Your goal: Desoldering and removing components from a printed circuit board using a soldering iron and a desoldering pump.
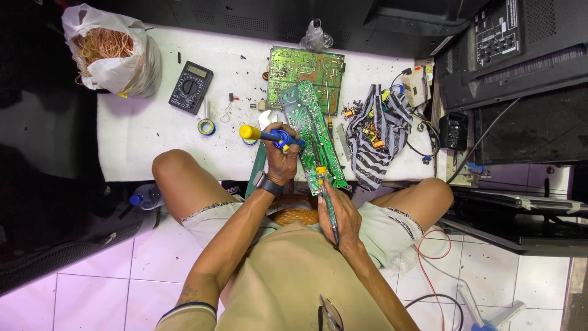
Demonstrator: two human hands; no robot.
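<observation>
Clamped in the left hand (pixel 283 160) was a blue desoldering pump with a yellow plunger knob (pixel 264 135), its barrel lying nearly level across the work, knob to the left and nozzle toward the board; the right hand (pixel 340 216) was closed around a slim green-handled soldering iron with a yellow collar (pixel 326 195), whose long axis ran up and slightly left from the palm, tip resting on the board's near end. Beneath both sat the white-topped low workbench (pixel 153 141), the largest thing in view, with the person seated at its near edge, knees spread to either side. On it, leaning toward the person, lay the long narrow green circuit board (pixel 311 136), its long axis running from the far middle of the bench down to the lap, partly overlapping a wider green circuit board (pixel 300 67) behind it. A white plastic bag of tangled copper wire (pixel 107 52) stood at the far left corner, a striped grey cloth holding small parts (pixel 376 138) lay to the right, and a black multimeter (pixel 190 86) sat between bag and boards, with a small blue-and-yellow roll (pixel 206 127) near it. To do this well, I judged the iron should dwell until the joint flows, with the pump's nozzle held just beside the tip and square to the board, and the board kept steady.
</observation>
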